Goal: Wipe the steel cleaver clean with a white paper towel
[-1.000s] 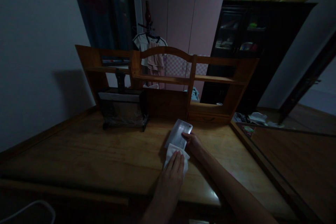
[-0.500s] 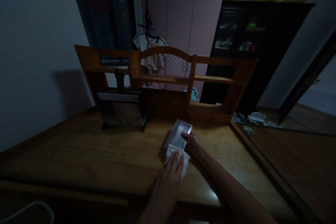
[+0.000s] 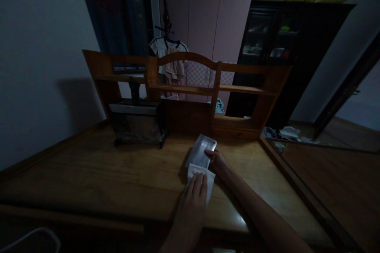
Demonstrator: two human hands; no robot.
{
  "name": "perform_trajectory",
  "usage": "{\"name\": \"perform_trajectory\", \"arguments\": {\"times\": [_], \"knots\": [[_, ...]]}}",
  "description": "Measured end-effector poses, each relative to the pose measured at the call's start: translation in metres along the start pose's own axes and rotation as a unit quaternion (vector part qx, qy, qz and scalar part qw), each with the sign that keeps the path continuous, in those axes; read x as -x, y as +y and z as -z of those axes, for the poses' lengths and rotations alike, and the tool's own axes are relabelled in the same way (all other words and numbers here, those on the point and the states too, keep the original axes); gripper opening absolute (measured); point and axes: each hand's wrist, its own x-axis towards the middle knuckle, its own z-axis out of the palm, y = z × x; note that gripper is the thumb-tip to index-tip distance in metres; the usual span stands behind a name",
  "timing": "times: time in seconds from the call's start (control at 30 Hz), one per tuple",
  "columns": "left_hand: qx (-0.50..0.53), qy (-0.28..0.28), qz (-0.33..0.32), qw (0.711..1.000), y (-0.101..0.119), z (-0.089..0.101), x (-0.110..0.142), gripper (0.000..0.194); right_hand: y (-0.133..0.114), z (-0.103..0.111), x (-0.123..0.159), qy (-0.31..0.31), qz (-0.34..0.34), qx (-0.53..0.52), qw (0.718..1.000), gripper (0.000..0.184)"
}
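A silver-grey tablet [image 3: 199, 151] is held tilted above the desk, its back with a small dark lens in one corner facing me. My right hand [image 3: 218, 163] grips its right edge, thumb on top and the other fingers mostly hidden behind. Against the tablet's lower end lies a folded white cloth [image 3: 210, 180], perhaps a wipe. My left hand [image 3: 194, 195] holds this cloth under its fingers, pressing it onto the tablet; the thumb is hidden.
The wooden desk [image 3: 97, 178] carries a shelf unit [image 3: 184, 89] along its back. At back left stands a dark, wheeled appliance [image 3: 136, 120], partly wrapped in clear plastic. A raised wooden edge [image 3: 293, 182] borders the right side. A white cable [image 3: 32, 233] shows at lower left.
My left hand and the cloth have shifted very slightly down along the tablet. My right hand keeps the same grip on it.
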Motion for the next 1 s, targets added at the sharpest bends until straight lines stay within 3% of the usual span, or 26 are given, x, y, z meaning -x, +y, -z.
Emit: {"name": "perform_trajectory", "arguments": {"times": [0.43,0.6,0.77,1.0], "knots": [[0.081,-0.001,-0.037,0.996,-0.007,0.007,-0.003,0.072,-0.003,-0.005,0.006,-0.015,0.001,0.006,1.0,0.02],[0.094,-0.001,-0.066,0.993,-0.012,0.006,0.016,0.079,-0.002,-0.005,0.007,-0.013,0.006,0.011,1.0,0.016],[0.107,-0.003,-0.115,0.988,-0.018,0.018,0.036,0.081,-0.001,-0.003,0.004,-0.013,0.005,0.018,1.0,0.017],[0.061,0.07,-0.145,0.985,-0.024,0.019,0.056,0.069,-0.001,-0.002,0.005,-0.02,0.011,0.021,1.0,0.016]]}}
